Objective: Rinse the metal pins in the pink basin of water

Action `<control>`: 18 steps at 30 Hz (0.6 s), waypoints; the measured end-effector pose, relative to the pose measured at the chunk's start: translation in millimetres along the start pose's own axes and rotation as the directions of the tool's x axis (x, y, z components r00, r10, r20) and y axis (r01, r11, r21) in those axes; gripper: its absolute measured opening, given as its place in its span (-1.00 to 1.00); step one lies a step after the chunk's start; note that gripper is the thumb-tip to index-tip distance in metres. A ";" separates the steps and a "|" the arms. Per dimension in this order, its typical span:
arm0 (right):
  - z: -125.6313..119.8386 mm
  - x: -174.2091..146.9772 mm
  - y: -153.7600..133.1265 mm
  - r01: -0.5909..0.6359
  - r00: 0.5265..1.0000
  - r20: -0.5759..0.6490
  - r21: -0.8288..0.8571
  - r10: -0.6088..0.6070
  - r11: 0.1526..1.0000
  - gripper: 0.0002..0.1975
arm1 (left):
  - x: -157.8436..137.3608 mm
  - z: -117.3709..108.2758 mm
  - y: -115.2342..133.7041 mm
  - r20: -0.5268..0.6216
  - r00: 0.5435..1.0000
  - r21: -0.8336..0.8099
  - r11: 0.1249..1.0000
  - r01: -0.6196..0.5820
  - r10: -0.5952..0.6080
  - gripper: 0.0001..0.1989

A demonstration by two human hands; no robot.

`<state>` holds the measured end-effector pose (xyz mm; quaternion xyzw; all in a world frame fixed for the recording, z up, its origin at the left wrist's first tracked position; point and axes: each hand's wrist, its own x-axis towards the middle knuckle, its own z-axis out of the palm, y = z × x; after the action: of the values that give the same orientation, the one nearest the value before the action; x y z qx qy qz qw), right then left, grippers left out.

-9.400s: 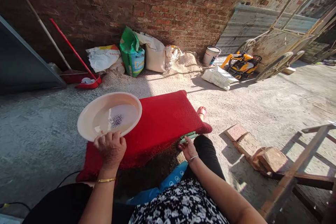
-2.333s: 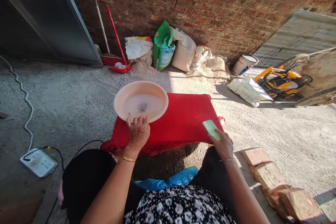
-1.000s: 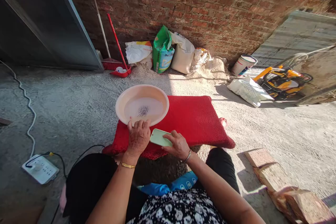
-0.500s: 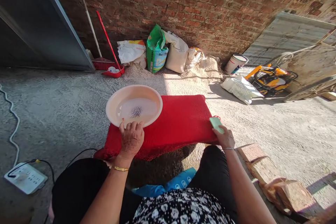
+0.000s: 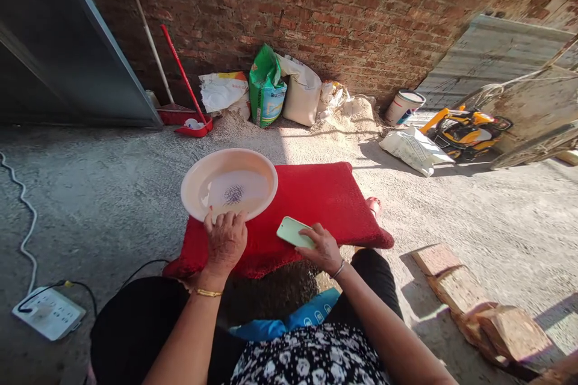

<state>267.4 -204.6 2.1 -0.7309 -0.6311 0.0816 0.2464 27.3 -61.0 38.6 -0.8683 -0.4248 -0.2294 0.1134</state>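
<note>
A pale pink basin [image 5: 194, 189] with clear water and a dark pattern on its bottom stands on the left part of a red cloth-covered surface [image 5: 316, 189]. My left hand [image 5: 226, 240] grips the basin's near rim, its fingers hooked over the edge and hidden inside in part. In my right hand [image 5: 323, 246] is a pale green phone case [image 5: 294, 232], pinched at its right end. The case is above the front of the red cloth, to the right of the basin and apart from it.
White power strip [image 5: 49, 313] with cords lies on the ground at left. Bricks [image 5: 469, 295] line the ground at right. Along the brick wall are a red dustpan [image 5: 196, 127], a green sack [image 5: 267, 87], a bucket [image 5: 405, 108] and a yellow toy vehicle [image 5: 469, 129].
My right hand has carried the phone case leftward from the right end of the red cloth toward the basin. My left hand stays on the basin's rim.
</note>
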 end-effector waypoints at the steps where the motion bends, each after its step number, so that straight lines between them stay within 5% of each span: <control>1: 9.5 6.7 -17.2 0.095 0.994 0.050 -0.015 -0.094 0.995 -0.57 | -0.2 0.0 -0.1 0.001 1.000 -0.001 1.000 0.000 0.000 -0.74; 4: 27.3 24.5 -51.1 0.255 0.956 0.162 -0.038 -0.246 0.966 -0.52 | -0.3 -0.5 0.0 0.005 1.000 -0.005 1.000 -0.001 0.001 -0.74; 7: 28.3 39.4 -51.1 0.262 0.947 0.206 -0.052 -0.247 0.964 -0.51 | 0.0 -1.5 0.4 0.011 1.000 -0.008 1.000 -0.003 0.003 -0.74; 10: 12.8 49.8 -18.4 0.122 0.983 0.146 -0.078 -0.109 0.989 -0.55 | 0.5 -2.2 0.7 0.023 1.000 -0.011 1.000 -0.004 0.005 -0.74; 13: -18.0 49.5 35.4 -0.196 0.980 0.008 -0.127 0.198 0.972 -0.58 | 0.7 -2.0 0.7 0.033 0.999 -0.015 1.000 0.001 -0.001 -0.74; 15: -43.9 38.9 75.2 -0.446 0.894 -0.103 -0.147 0.435 0.883 -0.56 | 0.4 -1.6 0.7 0.035 0.999 -0.014 1.000 0.004 -0.004 -0.74; 18: -80.2 4.6 129.6 -0.750 0.654 -0.263 -0.104 0.709 0.653 -0.47 | -0.4 -1.1 1.0 0.034 0.999 -0.010 1.000 0.007 -0.006 -0.74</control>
<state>417.2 -231.5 12.4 -0.9487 -0.2587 0.0356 0.1781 27.5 -62.3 39.4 -0.8713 -0.4283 -0.2173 0.1012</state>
